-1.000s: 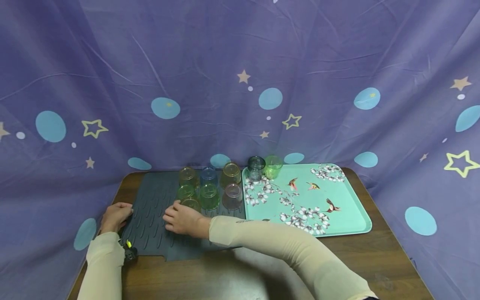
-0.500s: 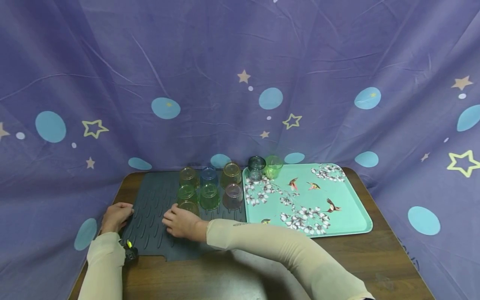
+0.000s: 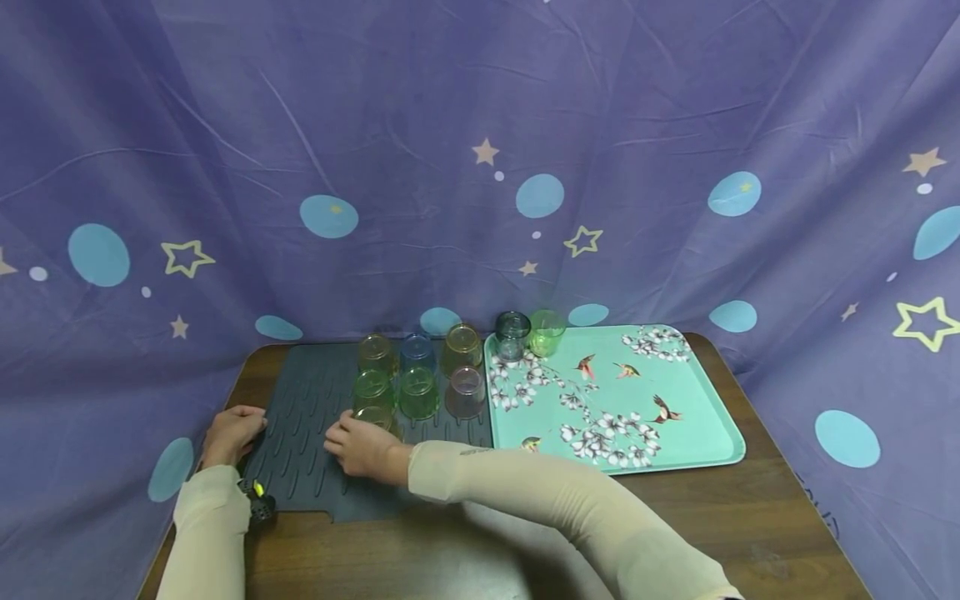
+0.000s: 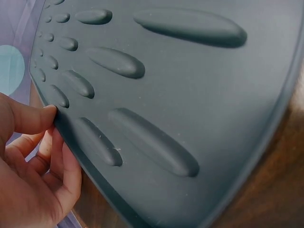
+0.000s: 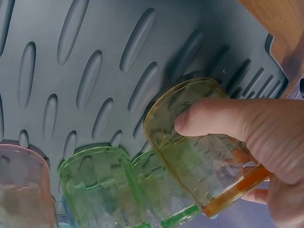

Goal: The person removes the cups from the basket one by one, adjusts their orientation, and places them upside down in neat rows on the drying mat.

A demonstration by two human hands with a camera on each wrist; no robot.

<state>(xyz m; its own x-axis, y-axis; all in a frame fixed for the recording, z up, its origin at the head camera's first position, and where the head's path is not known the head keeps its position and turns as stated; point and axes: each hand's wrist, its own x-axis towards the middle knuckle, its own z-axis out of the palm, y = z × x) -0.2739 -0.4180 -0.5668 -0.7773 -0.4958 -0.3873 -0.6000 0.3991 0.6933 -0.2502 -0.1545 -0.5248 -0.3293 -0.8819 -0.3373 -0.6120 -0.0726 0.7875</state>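
Note:
My right hand [image 3: 365, 448] grips a yellow-amber drinking glass [image 5: 164, 118] by its sides, thumb on the near side. The glass stands base up at the front of several upturned glasses on a dark grey drying mat [image 3: 307, 417]; whether its rim touches the mat I cannot tell. Directly behind it is a green glass [image 3: 372, 385], with another green glass [image 3: 418, 393] beside that. At the mat's left edge, my left hand [image 3: 231, 435] pinches the rim between thumb and fingers, plain in the left wrist view, where the mat's raised ridges [image 4: 154, 142] show.
A pink glass [image 3: 466, 393], a blue glass [image 3: 417, 354] and two amber glasses, one at the back right [image 3: 462, 352], share the mat. A mint floral tray [image 3: 705, 408] adjoins its right side, bearing a dark glass [image 3: 513, 337] and a light green glass [image 3: 547, 335]. A curtain hangs behind.
My right hand and the amber glass have shifted slightly toward the table's front and a little left. The left hand keeps its place at the mat's edge.

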